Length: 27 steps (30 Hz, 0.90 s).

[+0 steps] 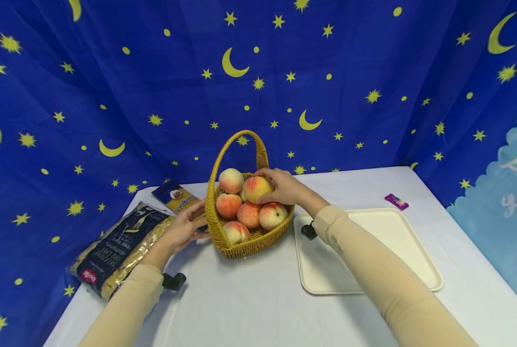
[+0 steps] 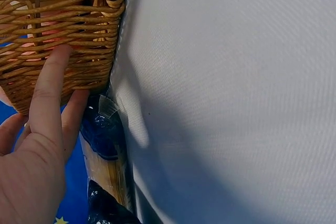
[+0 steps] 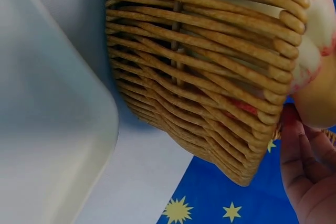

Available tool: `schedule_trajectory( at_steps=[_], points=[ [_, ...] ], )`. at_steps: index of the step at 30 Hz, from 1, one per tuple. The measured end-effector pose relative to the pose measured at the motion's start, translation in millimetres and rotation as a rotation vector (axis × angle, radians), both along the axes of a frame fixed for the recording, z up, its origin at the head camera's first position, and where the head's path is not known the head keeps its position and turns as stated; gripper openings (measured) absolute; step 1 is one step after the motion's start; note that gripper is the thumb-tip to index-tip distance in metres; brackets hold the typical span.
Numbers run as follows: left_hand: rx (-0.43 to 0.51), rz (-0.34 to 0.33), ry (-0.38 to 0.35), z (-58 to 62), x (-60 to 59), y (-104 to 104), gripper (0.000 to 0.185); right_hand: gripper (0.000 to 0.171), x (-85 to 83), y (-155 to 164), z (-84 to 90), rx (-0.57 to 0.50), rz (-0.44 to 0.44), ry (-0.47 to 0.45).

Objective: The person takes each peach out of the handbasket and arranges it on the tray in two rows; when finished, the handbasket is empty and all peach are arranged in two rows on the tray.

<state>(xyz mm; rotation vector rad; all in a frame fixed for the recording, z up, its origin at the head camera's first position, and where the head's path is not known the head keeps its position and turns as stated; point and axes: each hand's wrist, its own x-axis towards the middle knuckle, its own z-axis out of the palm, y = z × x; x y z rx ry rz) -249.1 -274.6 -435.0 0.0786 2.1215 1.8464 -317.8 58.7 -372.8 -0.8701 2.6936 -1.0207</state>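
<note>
A yellow wicker basket (image 1: 241, 246) with a tall handle stands on the white table, filled with several peaches. My right hand (image 1: 280, 185) curls over the top peach (image 1: 255, 188) at the pile's right and grips it. In the right wrist view the basket wall (image 3: 199, 82) fills the frame and the gripped peach (image 3: 320, 93) shows at the right edge above my fingers (image 3: 307, 177). My left hand (image 1: 188, 227) rests with straight fingers against the basket's left side; in the left wrist view my fingers (image 2: 50, 87) press on the weave (image 2: 63, 19).
A cream tray (image 1: 407, 250) lies to the right of the basket. A small purple packet (image 1: 396, 201) lies behind the tray. Two snack bags (image 1: 119, 246) lie at the table's left edge. A blue star-and-moon cloth hangs behind.
</note>
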Motion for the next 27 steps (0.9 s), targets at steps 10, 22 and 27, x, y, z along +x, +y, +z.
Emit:
schedule_trajectory(
  at_steps=[10, 22, 27],
  points=[
    [0.002, 0.000, 0.000, 1.5, 1.8, 0.8, 0.073, 0.067, 4.1, 10.7, 12.5, -0.069, 0.027, 0.042],
    [-0.018, 0.008, -0.010, 3.3, 3.6, 2.5, 0.072, 0.069, 10.3, 42.4, 22.5, -0.087, -0.003, 0.036],
    [-0.013, 0.006, -0.004, 2.7, 4.1, 2.8, 0.072, 0.072, 15.5, 59.8, 20.3, -0.097, -0.036, 0.024]
  ],
)
